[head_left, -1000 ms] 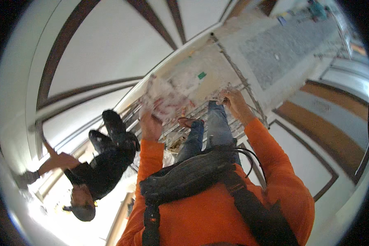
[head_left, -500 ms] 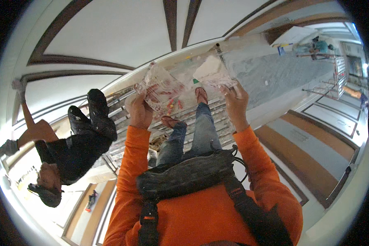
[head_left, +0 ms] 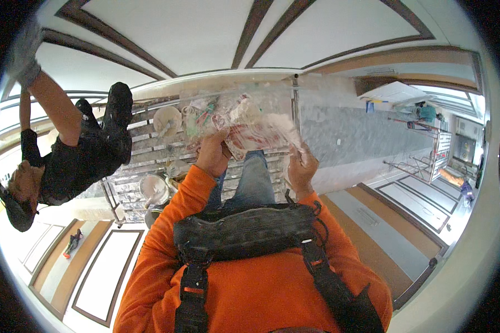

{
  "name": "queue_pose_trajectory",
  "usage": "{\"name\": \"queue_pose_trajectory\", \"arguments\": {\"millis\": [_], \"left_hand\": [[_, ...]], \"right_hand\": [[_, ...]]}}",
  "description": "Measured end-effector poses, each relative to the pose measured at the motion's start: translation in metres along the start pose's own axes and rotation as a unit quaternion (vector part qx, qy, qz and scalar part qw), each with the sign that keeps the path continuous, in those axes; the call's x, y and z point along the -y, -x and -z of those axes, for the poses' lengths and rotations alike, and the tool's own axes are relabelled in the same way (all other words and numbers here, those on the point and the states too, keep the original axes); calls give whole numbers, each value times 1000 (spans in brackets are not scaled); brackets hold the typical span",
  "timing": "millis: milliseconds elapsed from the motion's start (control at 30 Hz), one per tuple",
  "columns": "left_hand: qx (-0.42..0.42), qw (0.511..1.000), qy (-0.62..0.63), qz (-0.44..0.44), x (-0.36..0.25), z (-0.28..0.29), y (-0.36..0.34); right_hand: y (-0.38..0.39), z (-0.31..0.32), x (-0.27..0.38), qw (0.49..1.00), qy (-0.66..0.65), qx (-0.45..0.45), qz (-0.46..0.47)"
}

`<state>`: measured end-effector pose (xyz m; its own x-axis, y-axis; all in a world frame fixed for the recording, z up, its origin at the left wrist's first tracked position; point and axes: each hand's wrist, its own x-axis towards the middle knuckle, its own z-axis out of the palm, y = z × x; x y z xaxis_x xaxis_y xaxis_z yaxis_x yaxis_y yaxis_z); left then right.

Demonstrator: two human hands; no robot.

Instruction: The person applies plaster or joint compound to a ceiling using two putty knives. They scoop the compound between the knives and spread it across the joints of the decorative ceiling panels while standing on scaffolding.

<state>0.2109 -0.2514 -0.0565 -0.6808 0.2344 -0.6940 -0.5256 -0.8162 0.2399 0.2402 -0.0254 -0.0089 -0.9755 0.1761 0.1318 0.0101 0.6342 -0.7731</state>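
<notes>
Overhead, both hands grip a clear plastic bag (head_left: 244, 119).
Left hand (head_left: 214, 155) clamps its 7 o'clock edge; right hand (head_left: 301, 169) pinches 4 o'clock.

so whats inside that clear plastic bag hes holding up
The clear plastic bag, held by the left hand and right hand, shows crumpled white, red and green pieces through its wall. What they are is too blurred to tell, and the left hand covers part of it.

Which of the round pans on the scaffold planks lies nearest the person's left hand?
The upper pan, just left of the plastic bag that the left hand grips; the other pan lies lower, beside the orange sleeve.
</notes>
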Motion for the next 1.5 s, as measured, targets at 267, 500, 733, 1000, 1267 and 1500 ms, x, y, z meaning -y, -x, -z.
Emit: {"name": "queue_pose_trajectory", "arguments": {"millis": [267,500,733,1000,1267,1500], "left_hand": [[47,997,-60,-2,-4,-3,7],[75,996,-45,-4,-17,-13,10],[127,992,-23,-14,-39,-73,38],[50,966,-201,-155,-105,-14,43],[135,990,-38,12,-61,18,18],[105,993,21,44,-32,9,24]], "right_hand": [[-4,9,-2,989,-39,130,59],[-29,23,11,945,71,292,129],[3,-6,-45,943,106,314,36],[-72,-8,-49,936,-243,130,-221],[-101,-57,-30,547,-701,343,-301],[-78,-95,20,645,-610,227,-399]]}}
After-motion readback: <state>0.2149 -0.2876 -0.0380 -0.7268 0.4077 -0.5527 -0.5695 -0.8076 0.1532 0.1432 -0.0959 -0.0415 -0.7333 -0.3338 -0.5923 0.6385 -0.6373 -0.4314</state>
